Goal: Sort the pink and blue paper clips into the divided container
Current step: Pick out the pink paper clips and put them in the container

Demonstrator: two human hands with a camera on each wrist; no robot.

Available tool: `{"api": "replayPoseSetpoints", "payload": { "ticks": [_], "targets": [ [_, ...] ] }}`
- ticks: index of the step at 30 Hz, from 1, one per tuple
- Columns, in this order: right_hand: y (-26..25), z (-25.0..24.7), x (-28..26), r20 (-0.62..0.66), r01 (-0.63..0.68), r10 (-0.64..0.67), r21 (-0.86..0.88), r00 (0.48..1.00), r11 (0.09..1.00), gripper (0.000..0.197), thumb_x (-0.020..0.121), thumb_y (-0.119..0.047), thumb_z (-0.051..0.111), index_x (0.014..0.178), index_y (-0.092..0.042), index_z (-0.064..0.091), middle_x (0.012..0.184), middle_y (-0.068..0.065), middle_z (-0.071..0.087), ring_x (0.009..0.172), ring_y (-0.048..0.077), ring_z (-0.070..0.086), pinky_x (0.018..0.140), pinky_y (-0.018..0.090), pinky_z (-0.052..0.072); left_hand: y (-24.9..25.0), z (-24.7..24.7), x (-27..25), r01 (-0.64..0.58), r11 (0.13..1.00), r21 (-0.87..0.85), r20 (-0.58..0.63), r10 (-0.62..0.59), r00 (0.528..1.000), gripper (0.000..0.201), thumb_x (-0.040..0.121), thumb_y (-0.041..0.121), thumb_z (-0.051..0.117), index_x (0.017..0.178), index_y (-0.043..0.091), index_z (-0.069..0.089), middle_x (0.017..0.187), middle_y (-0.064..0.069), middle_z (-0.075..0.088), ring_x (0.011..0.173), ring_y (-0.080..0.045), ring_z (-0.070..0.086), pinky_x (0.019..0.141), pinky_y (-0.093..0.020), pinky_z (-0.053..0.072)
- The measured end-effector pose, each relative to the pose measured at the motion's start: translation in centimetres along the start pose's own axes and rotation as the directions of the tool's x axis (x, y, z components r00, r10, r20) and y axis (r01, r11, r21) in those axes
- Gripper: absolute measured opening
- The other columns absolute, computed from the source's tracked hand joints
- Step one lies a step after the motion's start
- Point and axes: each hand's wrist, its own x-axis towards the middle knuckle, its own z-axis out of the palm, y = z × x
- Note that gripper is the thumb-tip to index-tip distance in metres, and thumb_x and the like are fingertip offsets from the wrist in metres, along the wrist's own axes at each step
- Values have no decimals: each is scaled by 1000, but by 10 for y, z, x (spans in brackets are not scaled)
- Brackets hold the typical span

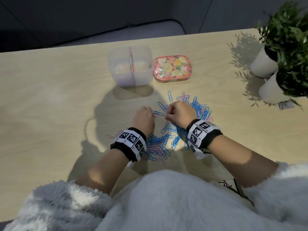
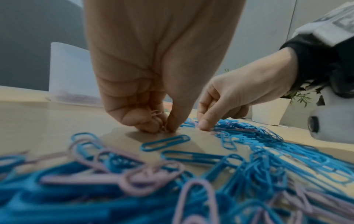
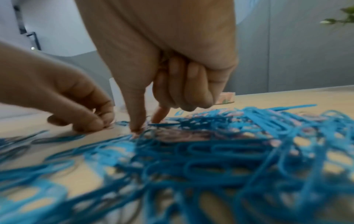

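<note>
Blue and pink paper clips [image 1: 168, 135] lie in a loose pile on the wooden table, around and under both wrists. My left hand [image 1: 154, 116] is at the pile's left edge with its fingertips on the table. Its curled fingers hold a few pink clips [image 2: 156, 113]. My right hand [image 1: 166, 116] is just to its right, thumb and forefinger tips [image 3: 136, 128] down at the pile's edge. A pink clip [image 1: 168, 110] sticks out of its fist. The clear divided container [image 1: 130, 80] stands behind the hands, with pink clips [image 2: 74, 95] in its left half.
A floral tin [image 1: 171, 69] sits right of the container. Two white pots with green plants [image 1: 273, 88] stand at the table's right edge. Bare tabletop [image 1: 50, 97] extends to the left. My fluffy sleeves [image 1: 66, 205] are at the near edge.
</note>
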Motion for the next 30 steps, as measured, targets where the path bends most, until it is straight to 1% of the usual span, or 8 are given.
{"api": "replayPoseSetpoints", "payload": {
  "ticks": [4,7,13,16,18,23,26,30],
  "targets": [
    [-2,9,0,77,-14,12,23,997,1000,20,79,-15,60,59,-17,55,78,8,69,76,26,62,67,30,48,-1,-6,0,-84,990,116,65,77,995,25,91,16,51,109,-2,48,115,-21,51,107,-37,49,88,-39,37],
    [8,1,4,149,-36,3,221,989,975,24,83,-15,57,60,-8,56,64,17,59,61,23,55,59,26,46,-10,-12,-1,-74,997,-29,50,75,996,17,90,9,46,100,-4,51,106,-25,57,100,-38,53,84,-42,36],
    [18,-31,11,207,-194,57,740,977,644,24,87,1,45,66,-5,56,65,13,51,36,6,37,34,12,27,-28,-70,7,-24,963,-268,-184,-27,983,17,93,8,45,100,-2,55,100,-18,61,90,-26,55,68,-21,29],
    [17,-35,16,230,-215,34,835,973,507,15,87,7,41,85,3,55,72,17,55,37,6,36,32,12,25,-41,-109,31,10,973,-231,-334,-88,938,22,93,9,43,109,2,56,112,-20,58,103,-33,53,83,-34,38],
    [17,-35,19,249,-256,74,866,966,429,30,83,10,33,105,1,53,67,13,49,36,7,34,33,11,21,-47,-129,51,51,983,-179,-381,-117,917,24,92,9,41,109,2,56,116,-24,54,107,-36,50,89,-38,36],
    [18,-32,20,364,-384,129,836,923,393,31,86,-13,29,61,-10,46,49,-2,32,33,8,23,35,9,15,-58,-150,92,140,989,-41,-235,-146,961,27,93,16,44,112,1,56,118,-24,57,109,-39,52,92,-42,40],
    [20,-31,20,292,-346,190,839,937,419,29,90,-20,47,62,-13,46,45,-3,40,30,8,31,32,11,16,-59,-145,96,146,989,-6,-145,-146,979,36,92,22,51,123,4,52,125,-20,58,115,-38,52,97,-42,40],
    [30,-26,20,181,-255,188,811,965,527,25,92,-22,54,69,-11,56,49,1,54,30,6,44,29,12,25,-36,-128,77,-88,989,120,-399,129,908,31,91,16,37,108,5,60,111,-19,62,104,-36,54,86,-43,43]
  ]
}}
